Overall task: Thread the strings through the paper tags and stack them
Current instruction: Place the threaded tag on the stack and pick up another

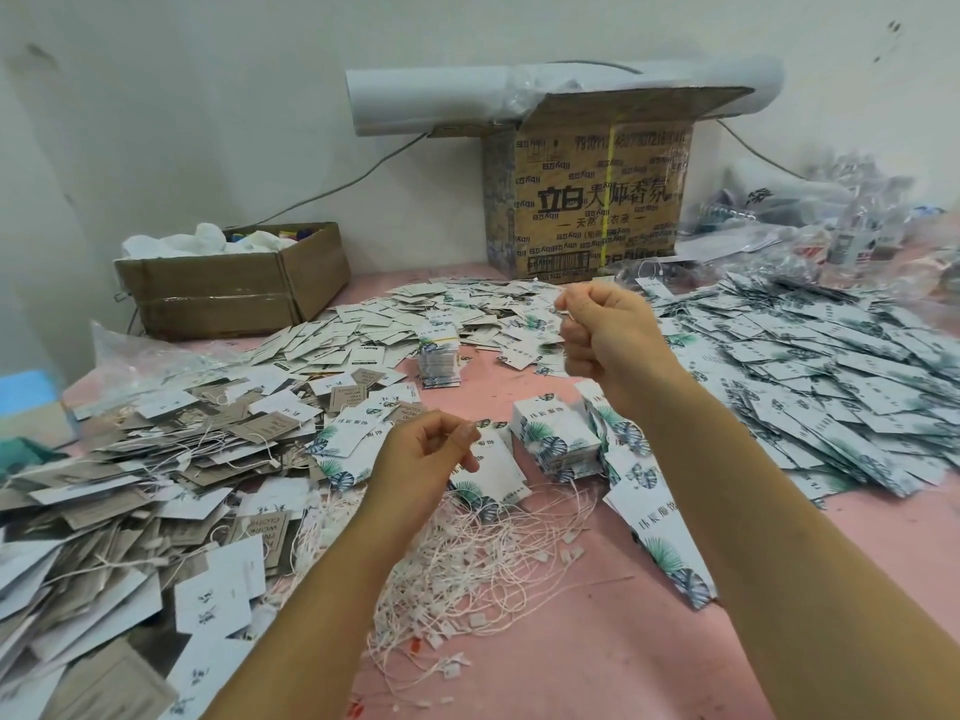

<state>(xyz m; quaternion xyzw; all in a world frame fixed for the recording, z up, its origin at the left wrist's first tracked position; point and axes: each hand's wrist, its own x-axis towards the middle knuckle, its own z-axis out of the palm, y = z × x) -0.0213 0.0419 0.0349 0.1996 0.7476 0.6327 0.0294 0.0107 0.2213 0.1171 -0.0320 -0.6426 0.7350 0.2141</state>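
Left hand [423, 459] low centre, fingers curled, thumb to forefinger, over leaf-print tag [493, 475]. Right hand [605, 337] raised above centre, fist curled. Anything pinched too fine to see. White strings [467, 569] tangled on pink table [675, 646] between forearms. Stacked tags [558, 439] just right of left hand. Grey-brown tags [130, 491] heaped lower left, leaf-print heap [831, 376] at right. Printed carton [592, 200] upper centre, open box [234, 283] upper left.
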